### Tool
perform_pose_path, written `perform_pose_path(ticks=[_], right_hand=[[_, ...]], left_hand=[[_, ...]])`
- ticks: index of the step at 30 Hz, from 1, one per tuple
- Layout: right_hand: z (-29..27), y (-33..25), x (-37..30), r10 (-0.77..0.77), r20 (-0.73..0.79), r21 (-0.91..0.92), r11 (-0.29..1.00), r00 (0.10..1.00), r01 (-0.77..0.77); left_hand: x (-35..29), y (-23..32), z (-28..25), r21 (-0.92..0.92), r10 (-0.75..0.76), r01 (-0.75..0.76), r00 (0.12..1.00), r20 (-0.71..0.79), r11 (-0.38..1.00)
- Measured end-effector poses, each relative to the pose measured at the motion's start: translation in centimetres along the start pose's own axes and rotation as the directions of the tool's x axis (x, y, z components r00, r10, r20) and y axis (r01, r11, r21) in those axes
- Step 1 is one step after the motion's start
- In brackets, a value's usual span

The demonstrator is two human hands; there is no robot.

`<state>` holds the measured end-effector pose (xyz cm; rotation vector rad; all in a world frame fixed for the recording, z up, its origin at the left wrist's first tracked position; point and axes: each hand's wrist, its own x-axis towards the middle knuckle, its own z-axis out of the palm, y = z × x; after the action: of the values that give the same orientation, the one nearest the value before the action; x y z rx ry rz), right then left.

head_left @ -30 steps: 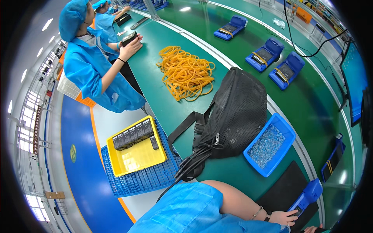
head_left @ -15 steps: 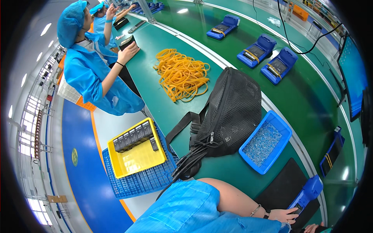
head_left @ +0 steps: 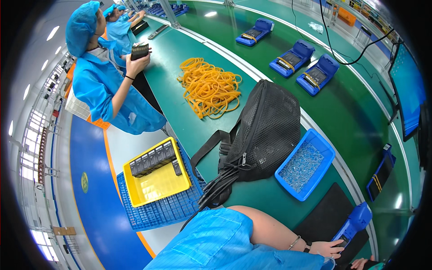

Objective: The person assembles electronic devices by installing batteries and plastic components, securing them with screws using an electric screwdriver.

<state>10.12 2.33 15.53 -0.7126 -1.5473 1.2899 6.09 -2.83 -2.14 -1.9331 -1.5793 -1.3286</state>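
My left hand [head_left: 326, 248] lies at the lower right with its fingers closed round the near end of a blue handheld device [head_left: 355, 225]. The device rests on a black mat [head_left: 320, 215] on the green bench. My right hand [head_left: 360, 263] shows only in part at the bottom edge, beside the device. Its fingers look curled by a dark green thing that I cannot make out. Beyond the mat stands a blue tray [head_left: 304, 197] holding many small screws [head_left: 302, 166].
A black mesh bag [head_left: 270, 130] and a heap of orange rubber bands [head_left: 210, 90] lie on the bench. Several banded blue devices [head_left: 292, 58] sit on the green belt. Black blocks [head_left: 153, 159] fill part of a yellow tray [head_left: 163, 193]. A co-worker [head_left: 105, 85] holds a dark box.
The co-worker's hands and dark box have moved left. A person farther back has lowered a raised arm. The view has shifted slightly; my left hand stays on the device.
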Motion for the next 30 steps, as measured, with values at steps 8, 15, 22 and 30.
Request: perform_pose_path(ticks=[8,15,22,30], right_hand=[[-1.0,0.3,0.1,0.013,0.005,0.020,1.000,1.000,-0.013],[-1.4,0.6,0.2,-0.019,0.030,-0.003,1.000,0.999,0.019],[-1.2,0.5,0.1,0.000,-0.005,-0.027,1.000,1.000,0.000],[-2.0,1.1,0.6,-0.039,0.083,-0.022,0.999,0.996,0.041]], left_hand=[[0.0,-0.2,0.4,0.046,0.041,-0.041,0.999,0.017,0.998],[0.0,-0.2,0.5,0.071,0.043,-0.045,0.999,0.025,0.996],[-0.1,-0.3,0.6,0.102,0.055,-0.050,0.998,-0.040,0.993],[-0.2,-0.5,1.0,0.160,0.082,-0.081,0.997,0.005,0.984]])
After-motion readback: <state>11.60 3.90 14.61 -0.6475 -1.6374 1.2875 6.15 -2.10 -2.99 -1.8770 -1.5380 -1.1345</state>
